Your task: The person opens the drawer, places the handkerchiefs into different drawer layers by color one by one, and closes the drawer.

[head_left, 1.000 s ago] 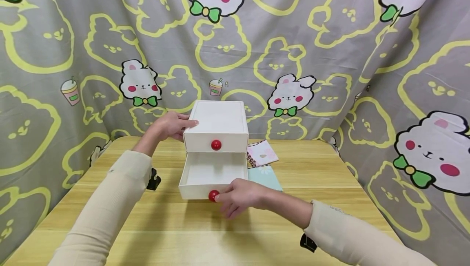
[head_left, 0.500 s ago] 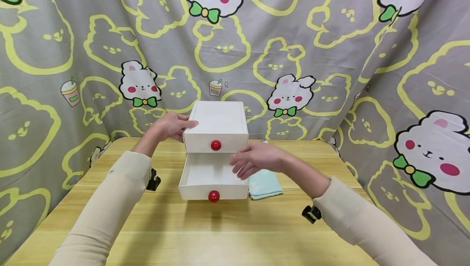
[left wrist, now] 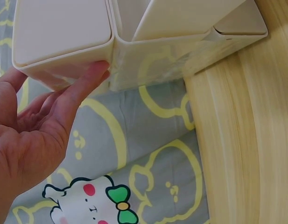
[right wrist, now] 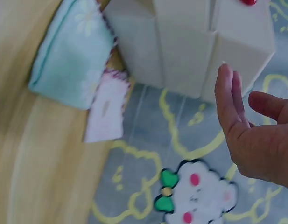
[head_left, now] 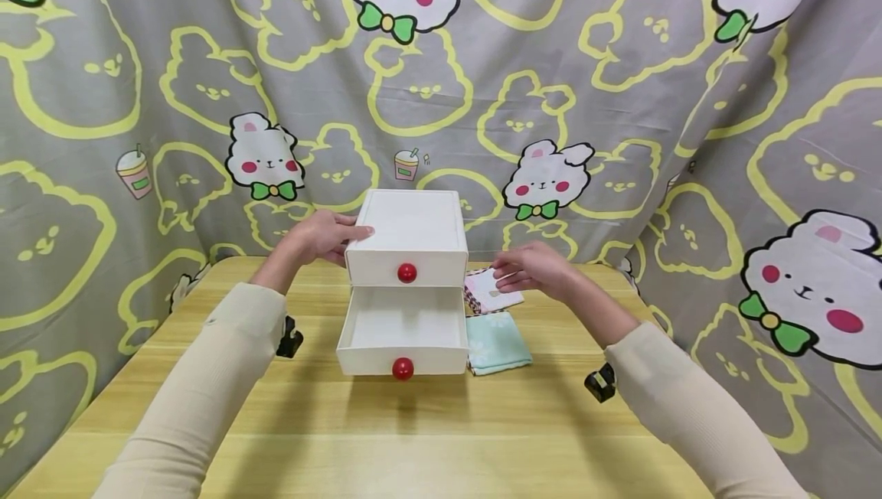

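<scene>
A white drawer cabinet (head_left: 413, 220) with red knobs stands at the table's middle. Its lower visible drawer (head_left: 403, 323) is pulled out, with nothing seen inside; the top drawer is closed. My left hand (head_left: 320, 235) holds the cabinet's upper left edge, thumb over the top and fingers along the side (left wrist: 64, 74). To the right of the cabinet, my right hand (head_left: 537, 268) hovers with loosely bent fingers and holds nothing. Beneath it lies a folded white-and-pink cloth (head_left: 488, 298). Nearer the front is a folded mint-green cloth (head_left: 499, 342) with a flower print.
The wooden table (head_left: 344, 438) carries the cabinet and both cloths. A grey curtain (head_left: 441, 124) with yellow outlines and white rabbits hangs behind and at both sides. Black wrist devices (head_left: 601, 383) hang by both forearms.
My right hand has let go of the pulled-out drawer's red knob, risen and moved right to above the cloths. The drawer stays out. My left hand stays at the cabinet.
</scene>
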